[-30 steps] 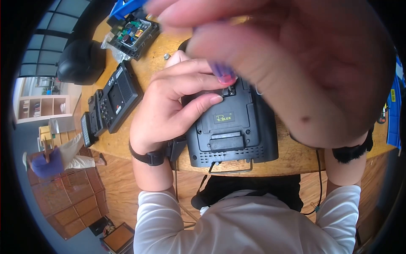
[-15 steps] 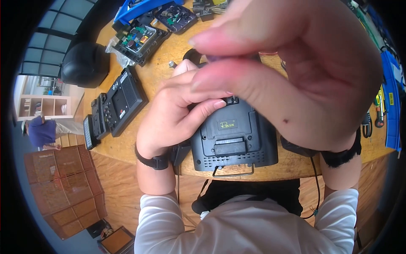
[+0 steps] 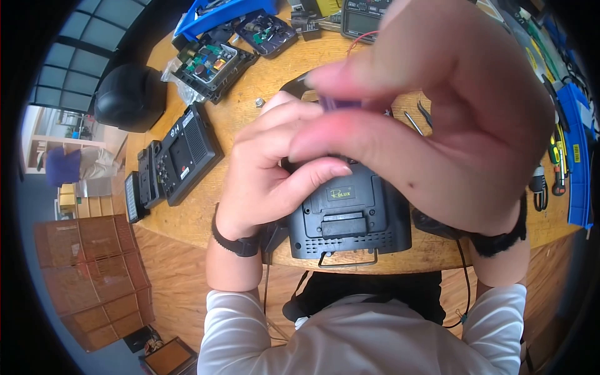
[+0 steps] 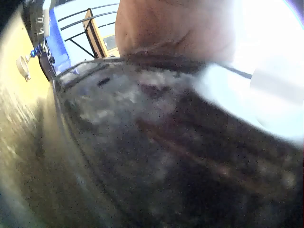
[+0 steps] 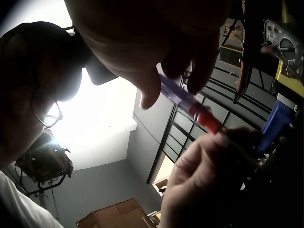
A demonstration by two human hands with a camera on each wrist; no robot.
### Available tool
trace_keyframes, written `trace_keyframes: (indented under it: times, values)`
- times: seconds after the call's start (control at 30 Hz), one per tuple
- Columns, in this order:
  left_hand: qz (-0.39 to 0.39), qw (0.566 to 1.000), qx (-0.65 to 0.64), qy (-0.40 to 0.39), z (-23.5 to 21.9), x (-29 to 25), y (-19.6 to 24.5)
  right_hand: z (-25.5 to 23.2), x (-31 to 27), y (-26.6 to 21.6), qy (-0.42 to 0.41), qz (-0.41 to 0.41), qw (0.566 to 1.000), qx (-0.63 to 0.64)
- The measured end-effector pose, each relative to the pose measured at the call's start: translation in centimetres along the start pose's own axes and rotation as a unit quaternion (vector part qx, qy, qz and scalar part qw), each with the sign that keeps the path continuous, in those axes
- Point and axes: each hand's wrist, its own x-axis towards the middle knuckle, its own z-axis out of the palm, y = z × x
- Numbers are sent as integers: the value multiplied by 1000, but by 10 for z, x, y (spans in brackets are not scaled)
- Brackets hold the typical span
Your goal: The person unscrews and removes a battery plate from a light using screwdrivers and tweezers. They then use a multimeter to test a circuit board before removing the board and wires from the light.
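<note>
A black Rolux-marked device (image 3: 301, 240) lies on the wooden table in front of the person, its upper part hidden by the hands. My right hand (image 3: 450, 106) holds a screwdriver (image 5: 178, 95) by its see-through purple handle, thumb against the fingers. Below the handle are a red collar (image 5: 208, 121) and a thin metal shaft leading down toward the device. My left hand (image 3: 265, 162) lies over the device's left side, thumb above the logo. In the right wrist view its curled fingers close round the shaft just under the collar. The screwdriver's tip is hidden.
To the left lie a black panel marked HG (image 3: 187, 153) and an opened housing with circuit boards (image 3: 212, 65). A small metal nut-like piece (image 3: 259, 102) sits nearby. Behind are a blue bin (image 3: 222, 15) and a multimeter (image 3: 359, 24); tools and another blue bin (image 3: 574, 150) stand right.
The head view has shifted, showing more of the table's far side. My right hand stays above the device with the screwdriver, and the left hand keeps its place on the device.
</note>
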Motion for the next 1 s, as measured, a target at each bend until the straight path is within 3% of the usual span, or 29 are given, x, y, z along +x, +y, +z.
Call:
trace_keyframes:
  times: [0.1,0.17,0.23,0.37,0.47,0.53,0.67,0.73,0.83,0.9,0.97,1.0]
  values:
    - [9,999,49,13,5,6,3,1,3,0,-1,-3,1000,5]
    - [-33,999,23,36,8,6,2,-6,5,4,-3,-6,1000,9]
    - [2,1000,-8,-3,5,10,-1,-10,-2,-1,-4,-9,1000,11]
    - [-22,1000,6,-11,4,4,-2,-14,-10,-8,-6,-14,1000,14]
    - [22,1000,6,-12,5,9,-2,-6,4,-5,-9,-19,1000,16]
    - [-29,999,-37,-17,4,11,2,3,11,-7,-11,-22,1000,17]
    - [-33,999,-29,-28,2,17,7,9,22,-5,-16,-24,999,20]
    - [-46,996,-28,-71,-1,20,7,-1,13,-9,-18,-27,999,22]
    - [7,997,44,-64,-4,19,8,-8,7,-12,-21,-30,999,23]
    - [-15,997,37,-66,-4,19,8,-9,10,-13,-22,-31,999,24]
    - [18,996,36,-75,-5,21,5,-14,18,-19,-57,-138,973,-178]
    - [19,996,36,-75,-5,21,6,-14,18,-21,-57,-139,972,-178]
